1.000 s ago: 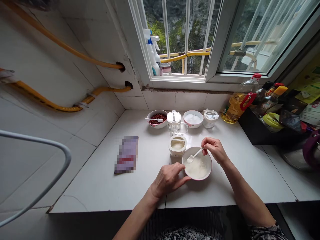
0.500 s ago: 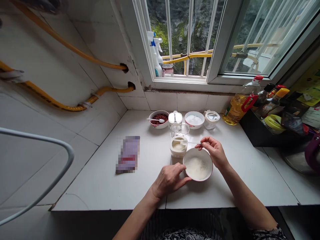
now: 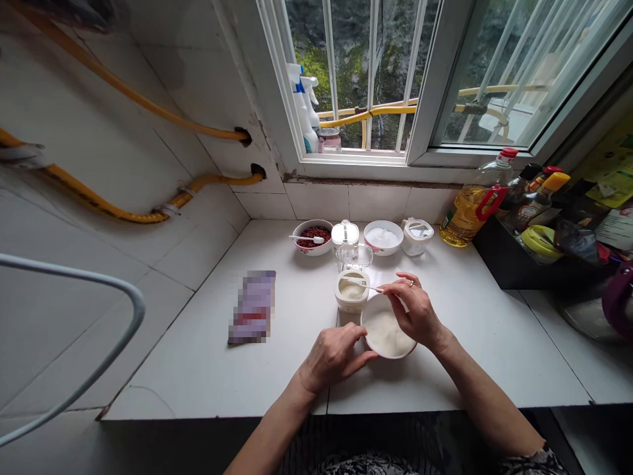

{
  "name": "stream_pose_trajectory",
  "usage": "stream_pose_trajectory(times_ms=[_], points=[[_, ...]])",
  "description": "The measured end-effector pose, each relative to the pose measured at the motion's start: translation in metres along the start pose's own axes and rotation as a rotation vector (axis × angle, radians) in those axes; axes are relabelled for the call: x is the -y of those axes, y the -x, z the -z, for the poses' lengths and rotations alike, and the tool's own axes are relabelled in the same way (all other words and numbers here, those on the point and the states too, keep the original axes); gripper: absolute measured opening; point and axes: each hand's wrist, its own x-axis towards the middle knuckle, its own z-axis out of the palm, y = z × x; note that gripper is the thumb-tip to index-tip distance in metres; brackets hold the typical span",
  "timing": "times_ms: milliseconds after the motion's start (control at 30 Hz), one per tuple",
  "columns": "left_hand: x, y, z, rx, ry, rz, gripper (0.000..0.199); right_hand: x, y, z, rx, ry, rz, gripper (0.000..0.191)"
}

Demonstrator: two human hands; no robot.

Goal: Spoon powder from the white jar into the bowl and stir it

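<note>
My left hand (image 3: 339,356) grips the left rim of a white bowl (image 3: 364,323) that holds an off-white powder (image 3: 388,335). Between the fingertips of my right hand (image 3: 413,309) is the handle of a small white spoon (image 3: 363,285). The spoon's far end lies over the mouth of an open seasoning jar (image 3: 350,303) with pale powder inside. The jar's clear lid (image 3: 356,254) is flipped up at the back. My right hand is above the bowl and hides part of its right side.
Behind stand a bowl of dark red grains (image 3: 313,249) with a spoon, a lidded jar (image 3: 345,232), a bowl of white granules (image 3: 383,249) and another jar (image 3: 418,244). An oil bottle (image 3: 467,214) and a black box (image 3: 514,267) are at right. A blurred purple packet (image 3: 252,307) lies left.
My right hand has shifted left and turned over the bowl, tilting the spoon so its handle end points lower. My left hand still holds the bowl in place.
</note>
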Motion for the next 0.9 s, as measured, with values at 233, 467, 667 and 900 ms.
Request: stream_pose_trajectory(times_ms=[233,467,667,900], points=[[0.0,0.0,0.0,-0.013,-0.009,-0.012,0.026,0.002,-0.001,0.02,-0.109,-0.299,-0.385,0.009],[-0.001,0.0,0.0,-0.008,-0.011,-0.008,0.025,-0.001,-0.003,0.012,0.186,-0.056,-0.199,0.019],[0.0,0.0,-0.001,-0.022,-0.016,-0.02,0.026,-0.001,-0.003,0.009,0.21,-0.267,-0.435,0.017],[0.0,-0.001,0.0,-0.024,-0.024,-0.023,0.025,-0.011,-0.01,0.017,0.057,-0.636,-0.773,0.008]])
